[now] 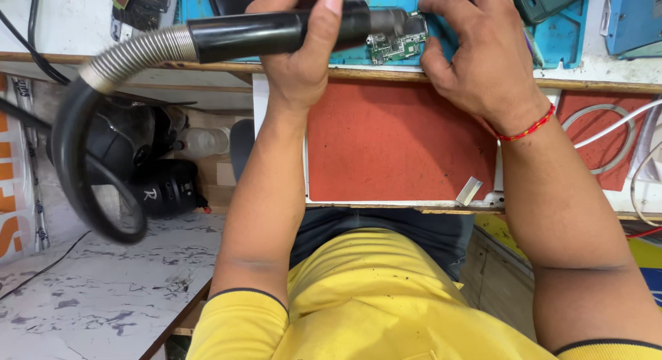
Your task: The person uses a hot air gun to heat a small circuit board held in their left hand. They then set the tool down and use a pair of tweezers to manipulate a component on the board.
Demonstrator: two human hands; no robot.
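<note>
— Yellow shirt [372, 298] fills the bottom of the frame. What's up top?

— Upper centre: a small green circuit board [398, 44] on a blue mat [562, 39]. The right hand [476, 53] pinches its right edge, fingers curled.

— And the other?

— The left hand [303, 46] is wrapped around a black hot-air nozzle [276, 32], tip touching the board's left side. Its ribbed hose [131, 56] curves away to the upper left.

— Below them?

— A red pad [393, 143], mid-frame.
</note>
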